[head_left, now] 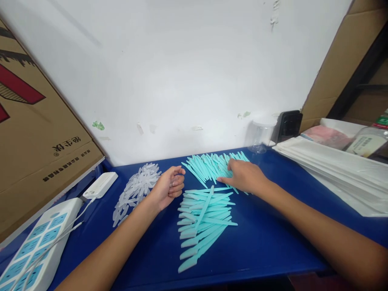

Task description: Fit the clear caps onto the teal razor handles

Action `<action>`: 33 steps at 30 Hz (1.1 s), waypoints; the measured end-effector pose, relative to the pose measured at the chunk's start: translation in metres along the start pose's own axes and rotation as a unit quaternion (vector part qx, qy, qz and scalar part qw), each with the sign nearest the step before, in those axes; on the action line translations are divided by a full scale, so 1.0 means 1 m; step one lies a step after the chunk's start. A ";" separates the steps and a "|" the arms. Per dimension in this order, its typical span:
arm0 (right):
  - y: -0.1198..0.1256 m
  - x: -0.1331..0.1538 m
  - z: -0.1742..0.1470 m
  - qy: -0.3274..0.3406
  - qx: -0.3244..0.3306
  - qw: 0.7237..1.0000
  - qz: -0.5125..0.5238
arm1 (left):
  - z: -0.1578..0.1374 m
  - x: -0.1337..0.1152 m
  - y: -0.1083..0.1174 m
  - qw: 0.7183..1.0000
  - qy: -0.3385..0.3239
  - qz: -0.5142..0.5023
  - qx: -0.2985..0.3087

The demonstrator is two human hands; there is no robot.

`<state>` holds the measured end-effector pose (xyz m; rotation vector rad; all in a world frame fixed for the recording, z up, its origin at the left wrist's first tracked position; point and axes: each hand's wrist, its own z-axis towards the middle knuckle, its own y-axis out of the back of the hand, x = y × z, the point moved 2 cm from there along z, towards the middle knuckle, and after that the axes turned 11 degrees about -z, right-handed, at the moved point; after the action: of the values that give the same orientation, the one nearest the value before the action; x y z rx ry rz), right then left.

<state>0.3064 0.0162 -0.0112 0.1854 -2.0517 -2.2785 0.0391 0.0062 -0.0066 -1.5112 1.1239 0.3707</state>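
My left hand [170,186] is half closed, its fingers curled in toward the palm. Whatever they may hold is too small or hidden to make out. Beside it on the left lies a heap of translucent whitish blade covers [139,184]. My right hand [245,176] reaches over the back pile of turquoise eyebrow razors [203,167], thumb and fingers apart, fingertips at the razors. Nearer to me, between my forearms, a second pile of turquoise eyebrow razors [206,218] has pale covers over its left ends. One of them lies crosswise on top.
On the left stand a white power strip [50,238], a white adapter [100,185] with cables, and a cardboard box [45,121]. A clear jar [260,135] is at the back wall. White bags [339,165] and a bottle [370,139] lie on the right.
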 end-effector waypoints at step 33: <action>0.006 -0.006 0.006 -0.003 -0.020 0.998 0.058 | 0.005 0.000 0.004 0.998 -0.056 -0.015 0.010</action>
<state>0.3113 0.0226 -0.0043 0.0555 -1.9620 -2.2510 0.0376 0.0109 -0.0105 -1.4698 1.0127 0.4178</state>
